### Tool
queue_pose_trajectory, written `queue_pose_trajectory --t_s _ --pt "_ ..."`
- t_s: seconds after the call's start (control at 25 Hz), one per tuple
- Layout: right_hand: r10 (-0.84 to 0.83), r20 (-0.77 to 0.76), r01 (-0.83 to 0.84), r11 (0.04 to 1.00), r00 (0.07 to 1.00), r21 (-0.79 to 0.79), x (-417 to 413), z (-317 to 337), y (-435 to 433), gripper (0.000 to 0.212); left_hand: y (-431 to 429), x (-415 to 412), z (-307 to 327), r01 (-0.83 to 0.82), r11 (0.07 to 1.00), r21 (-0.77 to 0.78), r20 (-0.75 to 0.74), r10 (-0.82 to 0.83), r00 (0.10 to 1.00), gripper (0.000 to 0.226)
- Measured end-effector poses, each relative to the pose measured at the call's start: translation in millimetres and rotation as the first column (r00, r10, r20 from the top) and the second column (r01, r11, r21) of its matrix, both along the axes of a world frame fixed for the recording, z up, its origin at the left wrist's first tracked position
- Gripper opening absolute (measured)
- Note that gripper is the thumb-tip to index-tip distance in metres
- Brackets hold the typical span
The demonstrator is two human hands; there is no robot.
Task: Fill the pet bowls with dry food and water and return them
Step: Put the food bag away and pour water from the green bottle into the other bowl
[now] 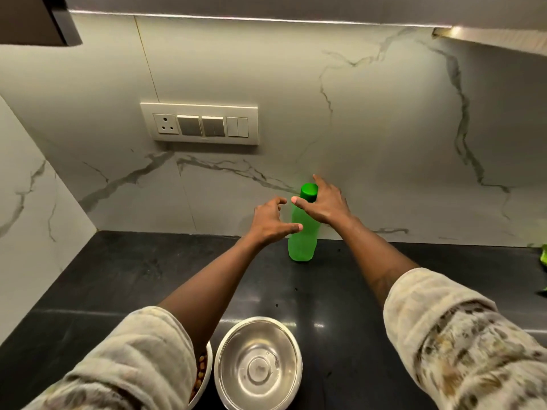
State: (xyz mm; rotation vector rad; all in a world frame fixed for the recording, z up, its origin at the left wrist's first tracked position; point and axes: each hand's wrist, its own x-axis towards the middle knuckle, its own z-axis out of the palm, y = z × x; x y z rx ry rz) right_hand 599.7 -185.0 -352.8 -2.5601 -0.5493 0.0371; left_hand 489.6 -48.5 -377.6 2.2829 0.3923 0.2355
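A green plastic bottle [302, 241] with a green cap stands upright at the back of the black counter, close to the marble wall. My right hand [324, 204] reaches around its neck and cap, fingers spread, touching or nearly touching it. My left hand [270, 220] is open just to the left of the bottle's middle, thumb near its side. At the counter's front edge sits a steel bowl [258, 365] with nothing in it. To its left, a white bowl [204, 372] holding brown dry food is mostly hidden under my left sleeve.
The black counter [133, 276] runs into a corner with marble walls at the left and back. A switch and socket plate [199, 123] is on the back wall. Something green [543, 257] shows at the right edge. A dark cabinet hangs at the top left.
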Motion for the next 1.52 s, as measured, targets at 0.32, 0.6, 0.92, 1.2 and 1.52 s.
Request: queue_pose_trajectory --t_s 0.32,0.6,0.92,1.2,1.52 --pt "-0.03 0.276 -0.005 0.992 0.961 0.127 -41 3 -4 0.044 -13 -15 -14 -0.012 1.0 0.005 -0.001 0.012 1.0 0.118" --pt "-0.046 0.358 -0.08 0.941 0.932 0.329 -126 65 -10 0.044 -35 -79 7 -0.244 0.968 0.066 0.356 0.205 0.912 0.098" --pt "0.205 0.309 -0.265 0.95 0.929 0.166 -200 105 -14 0.049 10 -179 44 -0.096 0.93 0.356 0.373 -0.047 0.927 0.095" --pt "0.739 -0.272 -0.646 0.672 0.616 0.362 -241 118 -23 0.085 42 -251 45 0.06 0.925 0.376 0.294 -0.181 0.939 0.093" --pt "0.59 -0.252 -0.594 0.802 0.767 0.067 -264 123 -6 0.041 51 -284 43 0.073 0.901 0.427 0.222 -0.182 0.958 0.103"
